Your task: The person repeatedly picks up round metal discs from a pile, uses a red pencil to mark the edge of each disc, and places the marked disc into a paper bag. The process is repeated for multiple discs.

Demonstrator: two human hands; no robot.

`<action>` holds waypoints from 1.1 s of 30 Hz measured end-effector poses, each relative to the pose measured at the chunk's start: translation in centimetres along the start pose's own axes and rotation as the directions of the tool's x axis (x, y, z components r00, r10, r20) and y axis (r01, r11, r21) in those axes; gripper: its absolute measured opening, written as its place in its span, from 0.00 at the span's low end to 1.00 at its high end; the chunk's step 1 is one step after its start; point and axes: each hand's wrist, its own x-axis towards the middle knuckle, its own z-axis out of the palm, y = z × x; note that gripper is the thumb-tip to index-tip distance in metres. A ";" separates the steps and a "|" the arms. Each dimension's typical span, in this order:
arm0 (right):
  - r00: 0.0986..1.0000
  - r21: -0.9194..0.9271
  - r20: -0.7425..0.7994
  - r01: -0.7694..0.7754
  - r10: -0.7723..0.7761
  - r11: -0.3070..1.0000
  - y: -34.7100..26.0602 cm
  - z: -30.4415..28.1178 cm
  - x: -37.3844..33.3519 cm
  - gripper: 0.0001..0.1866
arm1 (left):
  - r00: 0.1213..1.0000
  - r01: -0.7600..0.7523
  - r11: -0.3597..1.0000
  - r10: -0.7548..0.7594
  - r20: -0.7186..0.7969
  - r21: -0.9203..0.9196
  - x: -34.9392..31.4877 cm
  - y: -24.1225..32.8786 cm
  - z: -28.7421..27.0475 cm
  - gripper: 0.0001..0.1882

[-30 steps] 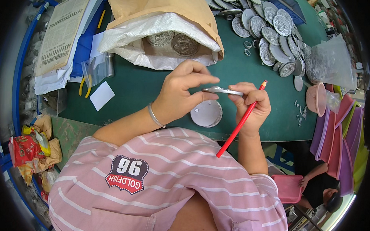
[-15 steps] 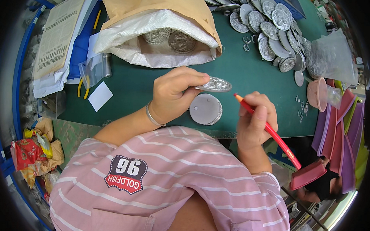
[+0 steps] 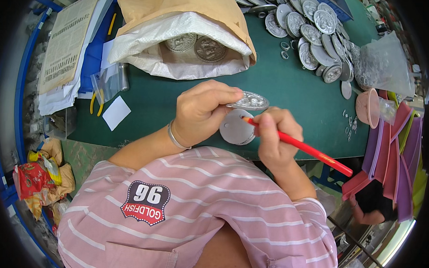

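Red pencil [image 3: 313, 154] slants, right hand [image 3: 278, 136] gripping it; left hand [image 3: 199, 109] pinches medallion [image 3: 251, 101]; grey disc [image 3: 233, 130] partly hidden; sack [image 3: 186, 4] beyond.

A workshop: heap of metal discs [image 3: 311, 34], green workbench [image 3: 163, 99], blue racking [image 3: 22, 70].

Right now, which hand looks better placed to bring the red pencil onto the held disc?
The right hand, I'd judge: it holds the red pencil, whose tip appears just below the embossed disc in this view. The left hand is occupied, holding that disc by its left side.
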 end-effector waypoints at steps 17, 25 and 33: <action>0.801 0.670 -0.031 -0.427 0.598 0.607 2.9 -0.5 1.9 0.11 | 0.548 0.745 0.197 -0.725 0.417 -0.638 1.2 0.1 -0.7 0.15; 0.745 0.806 0.043 -0.419 0.665 0.418 3.7 -0.6 1.7 0.09 | 0.576 0.692 0.161 -0.711 0.404 -0.703 0.6 -0.3 -0.5 0.14; 0.758 0.811 0.051 -0.411 0.650 0.416 4.1 -0.6 1.5 0.09 | 0.594 0.679 0.177 -0.703 0.391 -0.713 0.5 -0.3 -0.5 0.14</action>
